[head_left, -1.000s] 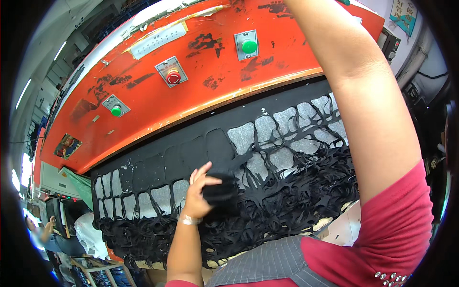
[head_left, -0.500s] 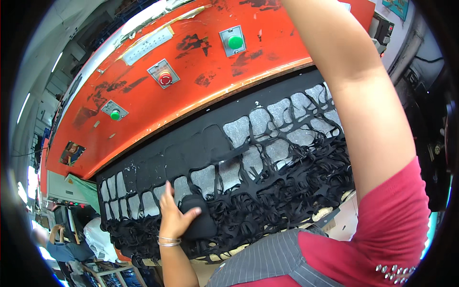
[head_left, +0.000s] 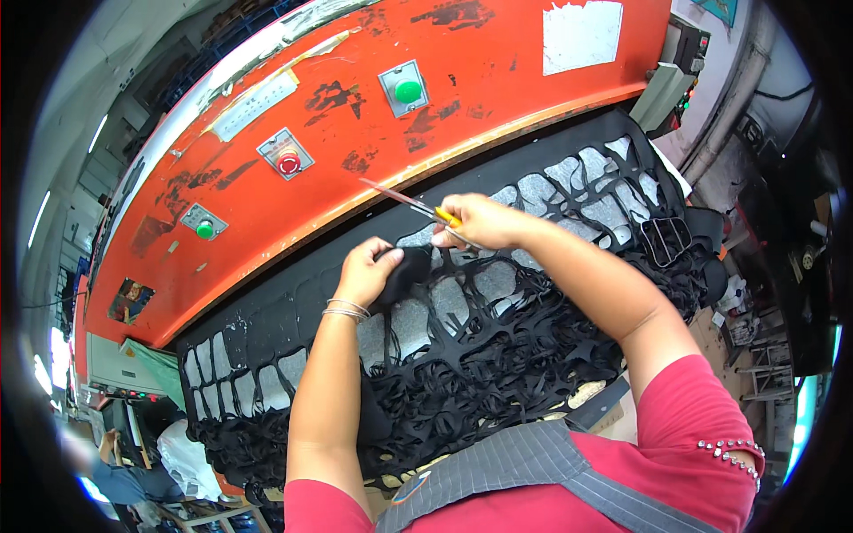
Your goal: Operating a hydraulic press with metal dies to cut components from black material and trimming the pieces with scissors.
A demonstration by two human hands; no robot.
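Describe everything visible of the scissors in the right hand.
The scissors have slim, metallic-looking blades, reddish toward the tip, and a yellow handle, mostly hidden by the right hand gripping it. They are held above the black sheet, tips pointing up and left in the view, in front of the orange machine panel. How far the blades are open is unclear.

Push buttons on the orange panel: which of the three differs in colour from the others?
The middle button: it is red, while the upper-right button and lower-left button are both green.
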